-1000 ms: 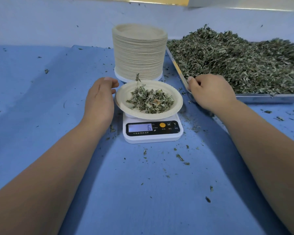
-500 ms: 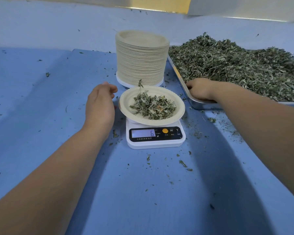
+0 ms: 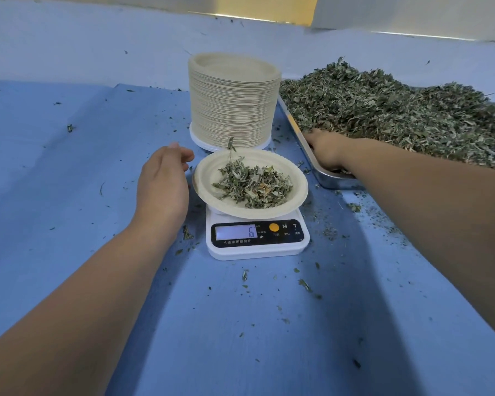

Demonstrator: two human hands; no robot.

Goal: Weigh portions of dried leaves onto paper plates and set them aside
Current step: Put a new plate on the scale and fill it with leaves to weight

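A paper plate (image 3: pixel 290 178) with a small heap of dried leaves (image 3: pixel 252 185) sits on a white kitchen scale (image 3: pixel 257 238) whose display reads 6. My left hand (image 3: pixel 163 184) hovers just left of the plate's rim, fingers loosely curved, holding nothing. My right hand (image 3: pixel 325 151) reaches into the near left corner of the metal tray (image 3: pixel 326 178), among the big pile of dried leaves (image 3: pixel 397 112); its fingers are hidden in the leaves.
A tall stack of paper plates (image 3: pixel 233 101) stands right behind the scale, next to the tray. A blue cloth (image 3: pixel 69 172) covers the table, with leaf crumbs scattered around the scale. A wall runs along the back.
My right hand has moved from the tray's outer edge into the tray, down into the leaves. The left hand stays beside the plate. The scale still reads 6.
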